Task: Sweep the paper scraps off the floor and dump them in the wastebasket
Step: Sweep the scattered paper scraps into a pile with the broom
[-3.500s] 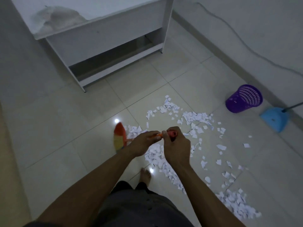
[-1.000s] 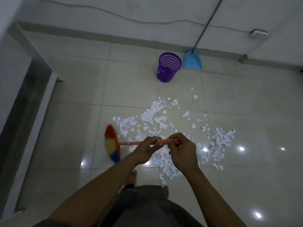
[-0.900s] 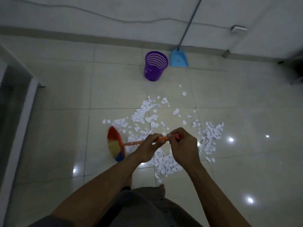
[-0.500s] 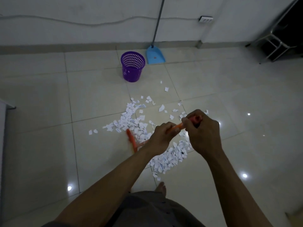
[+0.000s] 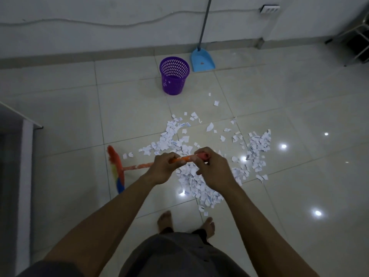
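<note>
Both of my hands grip the orange handle of a broom. My left hand holds it lower down, and my right hand wraps the red top end. The multicoloured broom head rests on the tiles to the left of the pile. White paper scraps lie scattered across the floor in front of me, some hidden under my hands. A purple mesh wastebasket stands upright beyond the scraps, near the wall.
A blue dustpan with a long grey pole leans against the wall right of the basket. A white furniture edge runs along the left. A metal frame stands at the far right. My bare feet are just behind the pile.
The broom head has swung back out to the left of the pile. My view has turned left again, so the basket sits nearer the middle. Both hands keep hold of the handle.
</note>
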